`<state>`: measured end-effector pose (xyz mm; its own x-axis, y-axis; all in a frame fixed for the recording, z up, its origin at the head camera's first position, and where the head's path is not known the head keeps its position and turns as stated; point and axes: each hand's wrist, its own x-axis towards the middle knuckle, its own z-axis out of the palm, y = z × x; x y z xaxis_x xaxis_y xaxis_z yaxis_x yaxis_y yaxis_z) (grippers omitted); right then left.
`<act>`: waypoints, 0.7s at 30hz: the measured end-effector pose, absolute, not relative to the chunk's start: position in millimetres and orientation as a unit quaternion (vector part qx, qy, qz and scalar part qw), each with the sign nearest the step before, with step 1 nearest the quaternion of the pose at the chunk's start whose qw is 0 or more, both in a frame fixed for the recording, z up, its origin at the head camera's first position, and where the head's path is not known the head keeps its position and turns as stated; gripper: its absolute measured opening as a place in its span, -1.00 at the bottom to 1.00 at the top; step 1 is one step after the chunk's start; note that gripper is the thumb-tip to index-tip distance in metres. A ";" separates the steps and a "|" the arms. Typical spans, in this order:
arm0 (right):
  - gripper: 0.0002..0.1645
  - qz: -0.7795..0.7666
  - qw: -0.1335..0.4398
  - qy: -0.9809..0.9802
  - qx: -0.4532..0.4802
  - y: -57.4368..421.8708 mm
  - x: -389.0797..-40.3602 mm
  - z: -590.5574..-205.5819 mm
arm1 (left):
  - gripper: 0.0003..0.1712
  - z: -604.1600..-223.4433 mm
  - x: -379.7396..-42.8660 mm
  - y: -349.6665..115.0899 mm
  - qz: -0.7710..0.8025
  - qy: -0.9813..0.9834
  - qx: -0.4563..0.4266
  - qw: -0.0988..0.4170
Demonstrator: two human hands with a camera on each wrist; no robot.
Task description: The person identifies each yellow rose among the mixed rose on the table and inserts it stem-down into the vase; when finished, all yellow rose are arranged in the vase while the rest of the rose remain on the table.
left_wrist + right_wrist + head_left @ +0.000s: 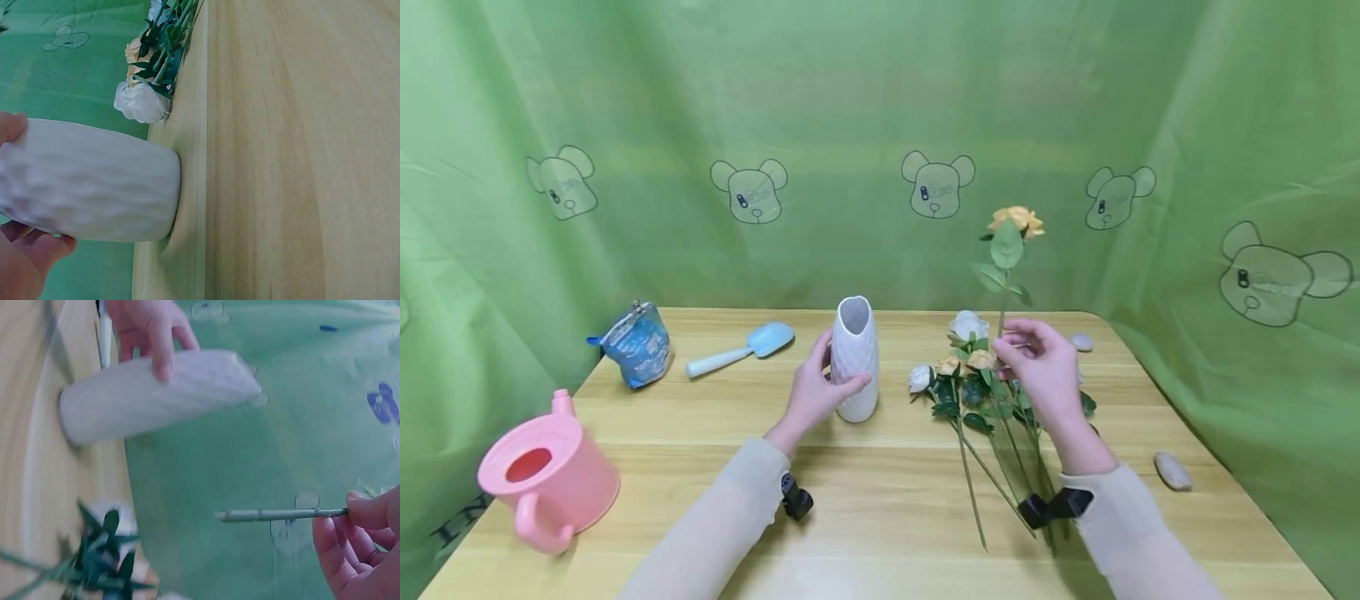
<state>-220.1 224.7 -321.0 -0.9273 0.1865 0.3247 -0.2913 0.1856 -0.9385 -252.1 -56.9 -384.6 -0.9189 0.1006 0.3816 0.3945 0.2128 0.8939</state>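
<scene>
A tall white textured vase (859, 358) stands on the wooden table, its opening upward. My left hand (817, 390) grips its left side, thumb across the front; in the left wrist view the vase (94, 181) has fingers on both sides. My right hand (1043, 367) pinches the stem of an upright yellow-orange rose (1017, 222) with green leaves. In the right wrist view, the stem's cut end (240, 515) pokes out past thumb and fingertips. Beneath that hand lies a bunch of white and pale orange roses (967, 323), long stems pointing toward me.
A pink watering can (580, 475) stands at the front left. Behind it are a crumpled blue bag (642, 348) and a light blue trowel (771, 339). Grey stones (1172, 471) lie at the right, and green curtain (842, 100) surrounds the table.
</scene>
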 end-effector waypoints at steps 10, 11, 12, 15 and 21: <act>-0.53 0.649 0.189 -0.733 0.077 165.1 -250.6 -279.5 | -0.09 -391.3 -258.5 -58.8 -0.602 -0.770 -0.164 0.131; -0.54 0.652 0.195 -0.728 0.082 158.9 -253.4 -274.0 | -0.09 -391.5 -258.7 -58.7 -0.603 -0.770 -0.164 0.129; -0.54 0.653 0.201 -0.725 0.088 153.1 -256.3 -268.9 | -0.09 -391.8 -258.8 -58.6 -0.604 -0.769 -0.164 0.128; -0.58 0.665 0.225 -0.703 0.113 134.9 -265.4 -254.8 | -0.09 -392.5 -258.7 -58.1 -0.605 -0.768 -0.168 0.129; -0.65 0.687 0.273 -0.654 0.162 101.7 -283.2 -241.4 | -0.09 -390.5 -256.5 -57.2 -0.603 -0.768 -0.175 0.131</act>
<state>-283.2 101.7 -241.4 -0.7982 0.1629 0.5800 -0.5873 0.0038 -0.8094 -256.5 -57.2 -390.5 -0.9045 0.1109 0.4119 0.4264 0.2127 0.8792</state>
